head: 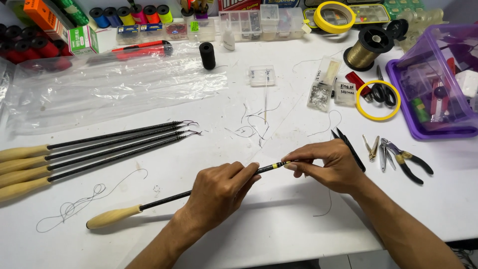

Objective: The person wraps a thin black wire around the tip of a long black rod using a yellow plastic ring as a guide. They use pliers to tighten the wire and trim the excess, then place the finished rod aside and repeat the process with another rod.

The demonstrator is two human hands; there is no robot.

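Nearest the camera, both forearms reach in over the white table [279,224]. The left hand [219,192] is closed around the black shaft of a slim rod [164,199], fingers wrapped over it, thumb along the top. The rod slants from a pale wooden handle [112,217] resting on the table at lower left up to a yellow band [273,164] near its tip. The right hand [331,164] pinches that tip — thumb and forefinger pressed together on it just past the yellow band.

A loose loop of thin dark thread [79,201] lies on the table left of the handle. Just beyond the right hand lies a pair of black tweezers [351,147], and further right sit small nail clippers [371,148] and black-handled pliers [406,160].

Further left, four matching rods [99,149] lie side by side, wooden handles to the left edge, their tips carrying small wire hooks. Short offcuts of thread [251,124] are scattered mid-table.

Beyond these lie a crumpled clear plastic bag [114,87], a black thread spool [207,55], a small clear box [262,75] and a yellow ring [378,99] with black scissors [383,93] lying inside it. A purple bin [433,82] stands at far right; a spool of gold line [366,50] and rows of coloured thread spools [132,15] line the back edge.
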